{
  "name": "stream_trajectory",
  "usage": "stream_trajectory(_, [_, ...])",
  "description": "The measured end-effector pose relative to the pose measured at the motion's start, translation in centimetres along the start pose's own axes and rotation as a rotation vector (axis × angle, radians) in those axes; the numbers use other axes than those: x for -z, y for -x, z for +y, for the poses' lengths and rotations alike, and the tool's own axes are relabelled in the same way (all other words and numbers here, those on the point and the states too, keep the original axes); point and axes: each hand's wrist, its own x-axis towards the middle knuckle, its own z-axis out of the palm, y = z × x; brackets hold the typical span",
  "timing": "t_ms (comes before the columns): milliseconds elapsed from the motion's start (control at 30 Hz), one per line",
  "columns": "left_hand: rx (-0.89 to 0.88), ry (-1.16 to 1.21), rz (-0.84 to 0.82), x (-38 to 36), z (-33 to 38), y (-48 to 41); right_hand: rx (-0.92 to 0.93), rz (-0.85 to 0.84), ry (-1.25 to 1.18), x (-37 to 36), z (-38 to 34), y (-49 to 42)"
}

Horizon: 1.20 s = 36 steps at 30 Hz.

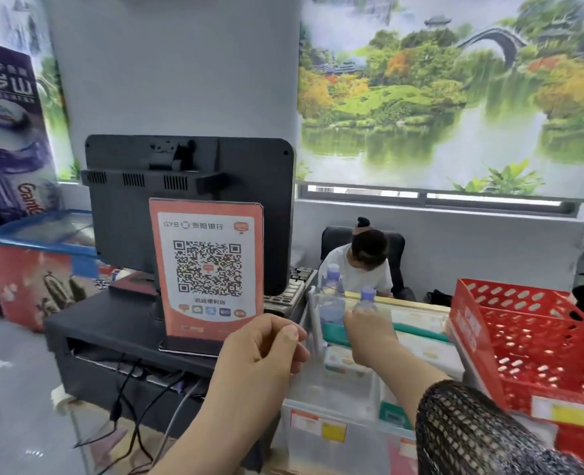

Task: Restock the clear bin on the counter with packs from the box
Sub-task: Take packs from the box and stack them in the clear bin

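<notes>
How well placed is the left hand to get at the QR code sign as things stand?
Probably well placed: the left hand hangs loosely curled and looks empty, just in front of the QR code sign's lower edge, with nothing between them.

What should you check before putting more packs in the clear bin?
1. Clear bin within reach: ok, right below both hands.
2. Room in the bin: ok, the near part looks mostly bare.
3. Left hand free: cannot tell; fingers curled, nothing seen in it.
4. Right hand free: not ok, it reaches to the bottle at the bin's back.
5. Box of packs located: cannot tell; only red baskets show on the right.
</notes>
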Motion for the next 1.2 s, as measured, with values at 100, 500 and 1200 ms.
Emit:
stream_trajectory(100, [0.003, 0.028, 0.012, 0.0, -0.7, -0.4, 0.043, -0.022, 0.095, -0.9, 0.1, -1.7])
stream_trajectory(500, [-0.004, 0.016, 0.024, -0.8, -1.6, -1.9, 0.125, -0.069, 0.056, -5.4, -1.1, -4.1])
stream_trajectory(1200, [-0.003, -0.026, 0.002, -1.2, -2.1, -3.1, 0.042, -0.205, -0.150, -4.9, -0.4, -3.8])
